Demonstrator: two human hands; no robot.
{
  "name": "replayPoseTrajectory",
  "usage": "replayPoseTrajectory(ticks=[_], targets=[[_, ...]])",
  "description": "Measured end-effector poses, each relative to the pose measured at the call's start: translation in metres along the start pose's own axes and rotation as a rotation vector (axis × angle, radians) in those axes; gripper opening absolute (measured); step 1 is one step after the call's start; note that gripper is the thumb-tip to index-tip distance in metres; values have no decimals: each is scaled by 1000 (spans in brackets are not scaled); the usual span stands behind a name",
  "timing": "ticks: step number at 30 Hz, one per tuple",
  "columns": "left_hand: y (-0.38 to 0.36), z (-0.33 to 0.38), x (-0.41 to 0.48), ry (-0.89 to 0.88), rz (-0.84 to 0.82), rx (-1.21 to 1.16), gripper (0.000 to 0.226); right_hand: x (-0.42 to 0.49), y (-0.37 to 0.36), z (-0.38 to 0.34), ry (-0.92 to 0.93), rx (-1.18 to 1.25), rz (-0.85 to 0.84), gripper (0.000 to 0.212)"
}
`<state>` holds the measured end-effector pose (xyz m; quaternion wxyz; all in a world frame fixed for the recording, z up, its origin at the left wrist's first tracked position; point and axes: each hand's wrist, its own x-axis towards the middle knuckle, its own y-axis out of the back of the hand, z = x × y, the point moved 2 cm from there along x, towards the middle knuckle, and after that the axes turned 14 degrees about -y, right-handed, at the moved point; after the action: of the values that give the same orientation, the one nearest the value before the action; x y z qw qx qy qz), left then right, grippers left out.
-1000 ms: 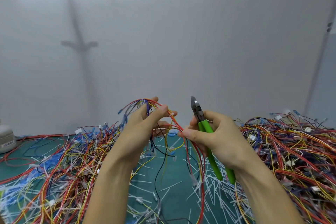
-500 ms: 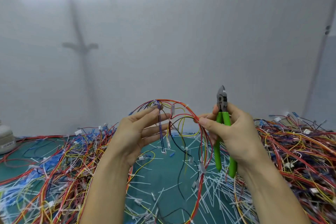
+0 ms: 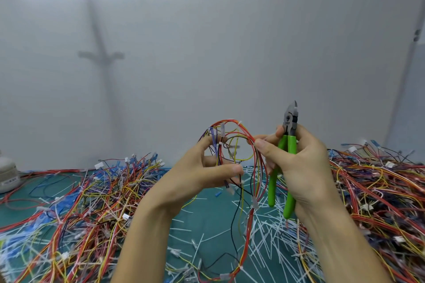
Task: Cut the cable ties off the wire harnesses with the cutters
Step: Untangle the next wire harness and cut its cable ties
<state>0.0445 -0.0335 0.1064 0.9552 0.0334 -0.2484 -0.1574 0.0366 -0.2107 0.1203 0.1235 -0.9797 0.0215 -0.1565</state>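
The looped wire harness (image 3: 239,142) is pinched between both hands, the left hand (image 3: 197,179) gripping wires and the right hand (image 3: 296,163) also clasping the upright cutters (image 3: 288,145).

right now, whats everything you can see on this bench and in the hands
held harness: one, mostly red, raised between both hands
cutters: one, green handles, tip up
left wire heap: one, multicoloured, mat's left
right wire heap: one, multicoloured, mat's right
cut ties: many, white, mat's middle
mat: one, green, under everything
pale object: one, whitish, far left edge
left hand: one, pinches the held harness
right hand: one, grips the cutters, touches the held harness
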Motion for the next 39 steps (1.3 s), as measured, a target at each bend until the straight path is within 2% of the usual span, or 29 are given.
replayPoseTrajectory(ticks=[2,6,10,14,19,22,24,27,30,33,37,39], targets=[[-1,1,2,-42,34,-37,58,-1,-1,1,2,-11,7,29],[-4,2,4,-111,100,-101,49,-4,-7,3,-21,-25,27,28],[-6,4,6,-129,94,-190,47,-8,-14,5,-4,-134,67,27],[-6,3,8,-162,163,-172,41,-11,-17,4,-10,-192,88,27],[-3,4,10,-192,318,-166,36,-10,-17,3,-42,-245,-4,20],[-2,5,10,-219,347,-186,33,-12,-19,5,-53,-269,-51,14],[-1,6,9,-221,367,-202,38,-13,-21,4,-74,-263,-86,10],[1,9,9,-224,408,-187,56,-11,-20,2,-137,-300,-141,25],[1,9,9,-242,435,-151,52,-11,-15,0,-97,-653,-149,47],[0,12,8,-259,478,-136,45,-12,-13,0,16,-932,-121,56],[1,12,9,-262,484,-131,54,-13,-14,0,10,-957,-140,60],[2,12,8,-252,463,-90,51,-13,-15,0,8,-948,-150,59]])
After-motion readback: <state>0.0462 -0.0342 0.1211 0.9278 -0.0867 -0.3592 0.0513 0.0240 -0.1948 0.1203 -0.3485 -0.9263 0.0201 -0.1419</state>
